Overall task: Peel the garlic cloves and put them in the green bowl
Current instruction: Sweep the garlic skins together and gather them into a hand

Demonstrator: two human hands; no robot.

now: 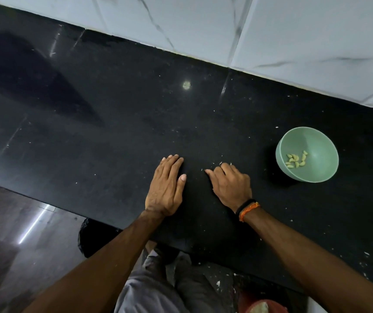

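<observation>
A green bowl (316,141) stands on the black counter at the right, with several peeled garlic cloves (296,160) in its bottom. My left hand (167,188) lies flat on the counter, palm down, fingers straight, holding nothing. My right hand (230,185) rests on the counter to the left of the bowl, its fingers curled under over some bits of garlic skin (221,163). What lies under those fingers is hidden.
The black stone counter (113,123) runs diagonally, backed by a white marble-tiled wall (294,30). Small white skin flakes dot the counter at the right. A red container (262,307) sits on the floor below the counter's edge, beside my legs.
</observation>
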